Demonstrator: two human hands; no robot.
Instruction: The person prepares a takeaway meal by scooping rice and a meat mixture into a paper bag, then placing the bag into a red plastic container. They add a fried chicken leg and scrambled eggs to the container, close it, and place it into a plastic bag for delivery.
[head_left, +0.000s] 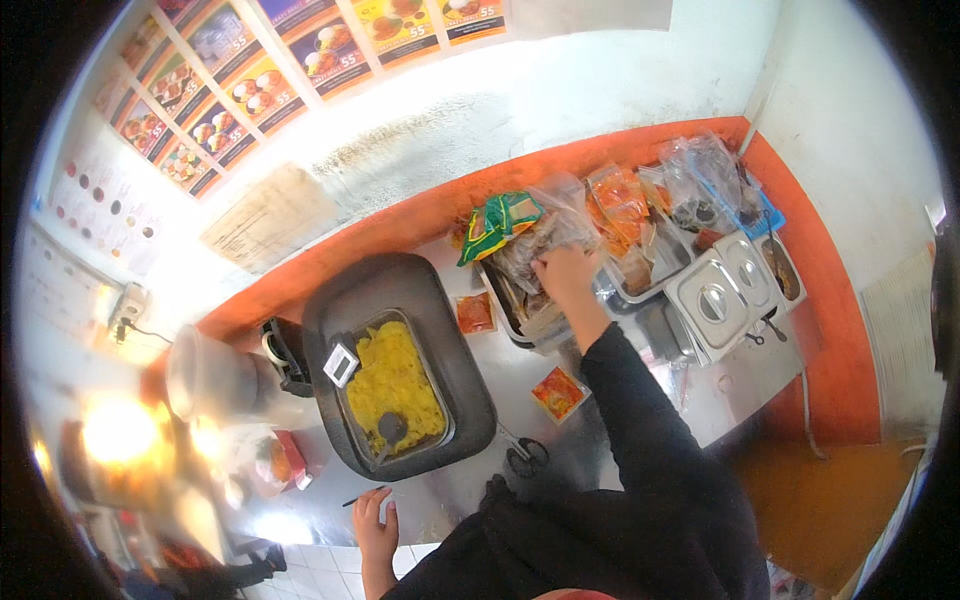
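Observation:
My right hand reaches over a metal tray of packaging, its fingers curled onto clear plastic bags; its fingertips are partly hidden. A green and yellow packet lies at the tray's back left. Down at the counter's front edge rests my left hand, thumb apart from the fingers. A thin black stick-like object lies by its fingertips. Two flat sachets with orange-red contents, one beside the tray and another nearer me, lie on the steel counter.
A dark grey tub bears a metal pan of yellow food with a ladle in it. Black-handled scissors lie beside it. Lidded steel containers and a tray of orange packets stand right. A tape dispenser stands left.

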